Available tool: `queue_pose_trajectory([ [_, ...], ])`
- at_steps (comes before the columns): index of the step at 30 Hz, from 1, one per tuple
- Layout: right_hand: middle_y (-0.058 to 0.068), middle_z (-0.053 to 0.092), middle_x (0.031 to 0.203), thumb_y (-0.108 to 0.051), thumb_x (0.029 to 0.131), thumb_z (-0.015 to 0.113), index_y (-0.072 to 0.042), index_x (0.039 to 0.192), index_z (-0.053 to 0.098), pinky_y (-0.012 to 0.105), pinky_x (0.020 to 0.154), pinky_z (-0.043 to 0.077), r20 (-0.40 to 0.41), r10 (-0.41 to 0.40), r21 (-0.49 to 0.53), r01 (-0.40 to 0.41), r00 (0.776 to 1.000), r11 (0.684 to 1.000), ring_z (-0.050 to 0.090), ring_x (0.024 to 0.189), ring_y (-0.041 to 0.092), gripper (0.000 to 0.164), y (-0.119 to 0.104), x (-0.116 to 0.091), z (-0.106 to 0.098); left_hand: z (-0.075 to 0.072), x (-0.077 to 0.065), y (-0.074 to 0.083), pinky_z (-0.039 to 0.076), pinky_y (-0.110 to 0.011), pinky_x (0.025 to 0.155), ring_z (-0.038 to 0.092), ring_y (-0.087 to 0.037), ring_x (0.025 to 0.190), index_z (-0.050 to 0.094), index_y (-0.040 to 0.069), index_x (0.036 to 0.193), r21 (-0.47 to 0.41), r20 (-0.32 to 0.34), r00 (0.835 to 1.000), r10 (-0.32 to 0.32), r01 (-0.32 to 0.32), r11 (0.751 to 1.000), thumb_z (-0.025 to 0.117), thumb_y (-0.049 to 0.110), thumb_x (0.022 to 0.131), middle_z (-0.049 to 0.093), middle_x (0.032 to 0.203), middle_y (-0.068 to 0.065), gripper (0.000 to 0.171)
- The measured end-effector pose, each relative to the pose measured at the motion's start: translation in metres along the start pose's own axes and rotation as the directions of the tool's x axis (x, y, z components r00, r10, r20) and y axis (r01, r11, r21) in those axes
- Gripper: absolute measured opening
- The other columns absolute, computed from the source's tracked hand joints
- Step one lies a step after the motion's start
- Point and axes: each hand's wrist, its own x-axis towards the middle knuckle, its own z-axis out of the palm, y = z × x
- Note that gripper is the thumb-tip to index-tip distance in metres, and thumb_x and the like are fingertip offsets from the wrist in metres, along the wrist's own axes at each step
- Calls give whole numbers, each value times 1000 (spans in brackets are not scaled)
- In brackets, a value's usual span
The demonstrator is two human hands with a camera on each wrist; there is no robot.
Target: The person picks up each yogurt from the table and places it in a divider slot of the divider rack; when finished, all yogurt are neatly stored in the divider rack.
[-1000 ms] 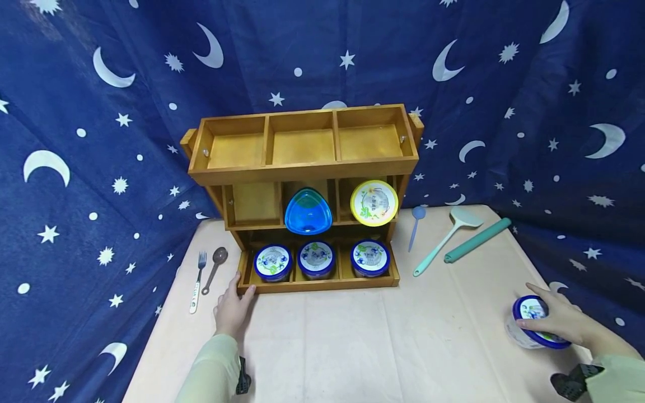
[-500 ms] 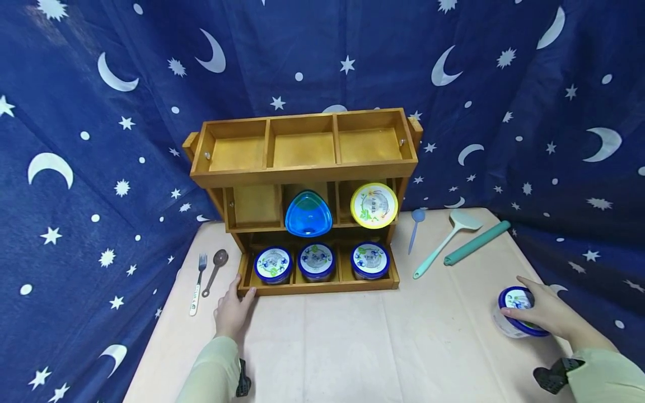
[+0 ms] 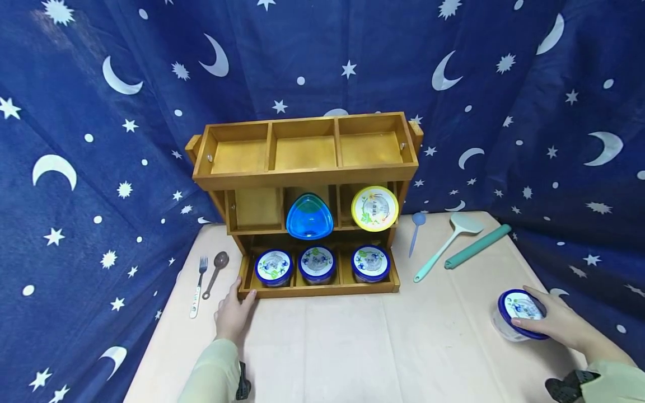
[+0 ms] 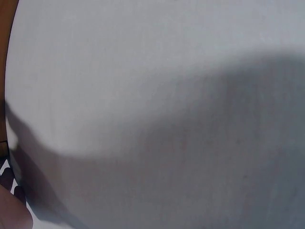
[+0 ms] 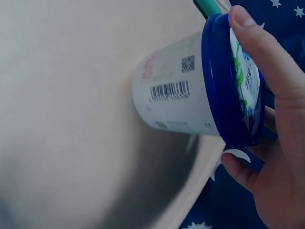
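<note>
In the head view, my right hand (image 3: 556,323) grips a clear plastic tub (image 3: 506,327) by its blue lid, at the right side of the table. The right wrist view shows the thumb over the lid's rim and a barcode on the wall of the tub (image 5: 167,90). My left hand (image 3: 233,314) holds the front left corner of a three-tier wooden rack (image 3: 317,290), thumb at the front board and fingers along the side. Three similar blue-lidded tubs (image 3: 316,262) stand in the bottom tier. The left wrist view shows mostly cloth, with a bit of the left hand (image 4: 13,210).
The middle tier holds a blue triangular container (image 3: 309,217) and a yellow-rimmed tub (image 3: 375,209). Left of the rack lie a fork (image 3: 199,285) and a brown spoon (image 3: 216,274). A small blue spoon (image 3: 416,229), a turner (image 3: 448,243) and a green roll (image 3: 476,247) lie right.
Over the last second my right hand has brought the tub a little left, and the tub's tilt has shifted. My left hand stays at the rack's corner. The head view has shifted slightly.
</note>
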Motion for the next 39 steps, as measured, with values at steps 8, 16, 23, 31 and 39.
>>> queue_pose_trajectory([
  [8, 45, 24, 124, -36, 79, 72, 14, 139, 16, 76, 74, 31, 19, -80, -41, 81, 997, 996, 29, 106, 62, 96, 4, -2, 0, 1, 0, -4, 24, -60, 95, 38, -44, 121, 23, 18, 149, 6, -4, 1000, 2, -2, 1000, 45, 58, 91, 38, 142, -23, 73],
  [16, 45, 25, 124, -41, 76, 73, 14, 139, 15, 77, 75, 30, -2, -62, -90, 61, 998, 994, 28, 107, 62, 102, 4, 0, 1, 0, 1, -3, 22, -60, 97, 37, -44, 122, 22, 19, 149, 9, 13, 1000, -6, 6, 1000, 43, 61, 91, 35, 144, -23, 76],
  [23, 43, 24, 125, -41, 74, 75, 15, 139, 15, 76, 79, 30, -20, -58, -99, 56, 998, 994, 28, 108, 60, 105, -3, 3, 2, 3, 2, -3, 22, -60, 96, 38, -44, 121, 22, 19, 149, 3, 8, 1000, -7, 7, 1000, 46, 57, 92, 35, 145, -22, 73],
  [31, 43, 19, 127, -39, 70, 78, 14, 140, 10, 77, 78, 29, -25, -69, -88, 67, 997, 994, 26, 108, 62, 111, -5, 5, 5, 4, 3, -3, 23, -60, 96, 38, -44, 121, 22, 20, 149, 0, -2, 1000, -5, 5, 1000, 43, 63, 89, 36, 144, -22, 77],
  [39, 44, 17, 128, -41, 68, 79, 12, 142, 9, 77, 77, 30, -60, -91, -86, 85, 994, 993, 28, 108, 61, 115, -16, 7, 5, 2, 4, -6, 23, -60, 96, 39, -44, 119, 22, 20, 149, 8, 1, 1000, 8, -8, 1000, 40, 68, 87, 37, 143, -22, 81],
])
